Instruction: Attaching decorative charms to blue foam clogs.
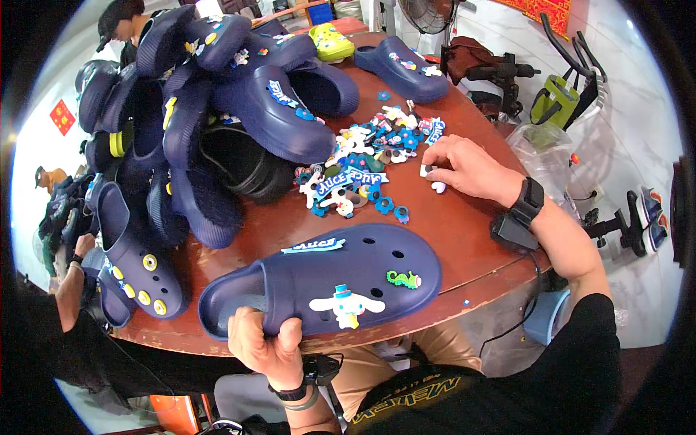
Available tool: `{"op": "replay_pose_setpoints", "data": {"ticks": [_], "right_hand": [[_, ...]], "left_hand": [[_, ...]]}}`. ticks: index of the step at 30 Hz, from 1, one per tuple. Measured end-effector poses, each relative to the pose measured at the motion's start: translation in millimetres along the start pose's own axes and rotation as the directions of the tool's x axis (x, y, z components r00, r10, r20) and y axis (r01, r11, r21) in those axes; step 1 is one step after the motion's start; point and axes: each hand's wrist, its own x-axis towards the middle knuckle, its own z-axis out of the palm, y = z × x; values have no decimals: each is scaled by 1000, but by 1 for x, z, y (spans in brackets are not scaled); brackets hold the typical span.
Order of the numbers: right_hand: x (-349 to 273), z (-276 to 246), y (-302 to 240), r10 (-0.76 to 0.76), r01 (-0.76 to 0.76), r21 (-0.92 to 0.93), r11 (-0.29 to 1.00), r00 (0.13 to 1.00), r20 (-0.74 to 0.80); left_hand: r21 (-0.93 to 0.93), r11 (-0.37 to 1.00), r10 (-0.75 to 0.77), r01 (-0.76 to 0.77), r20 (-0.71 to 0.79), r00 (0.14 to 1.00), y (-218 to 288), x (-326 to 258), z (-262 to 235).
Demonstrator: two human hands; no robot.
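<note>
My left hand (265, 341) grips the near edge of a navy clog (344, 272) by its heel opening. The clog lies sideways, toe to the right, at the table's front edge. On its upper sit a white long-eared charm (346, 305) in a blue hat, a green seahorse charm (403, 279) and a blue-and-white banner charm (313, 246); several holes are bare. Beside the charm pile (377, 156), my right hand (464, 168) has thumb and fingers closed on a small white charm (425, 171), mostly covered by the fingertips. Another small white charm (438, 187) lies under the thumb.
Navy clogs (206, 138) are heaped high at the left and back of the brown table (478, 246). One navy clog (402, 69) and a lime-green clog (330, 43) lie at the far side. Another person's hand (85, 245) shows at the left; a fan (428, 13) stands behind.
</note>
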Motion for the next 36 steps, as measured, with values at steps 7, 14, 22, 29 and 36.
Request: {"op": "replay_pose_setpoints", "data": {"ticks": [7,14,22,29,36], "right_hand": [[-8,1,-64,-97,127,536,834,992,-84],[-18,19,-105,-316,347,462,816,938,-145],[-14,21,-112,-413,426,283,859,904,-107],[-19,12,-126,-614,614,-41,788,789,25],[-13,8,-112,-577,576,39,817,816,35]], "left_hand": [[-18,1000,-17,17,6,1000,2,1,-4],[-32,999,-4,5,17,1000,2,4,-1],[-40,999,17,-14,75,997,5,8,-4],[-19,999,37,-36,67,997,4,9,-6],[-25,999,22,-20,70,997,8,10,-3]]}}
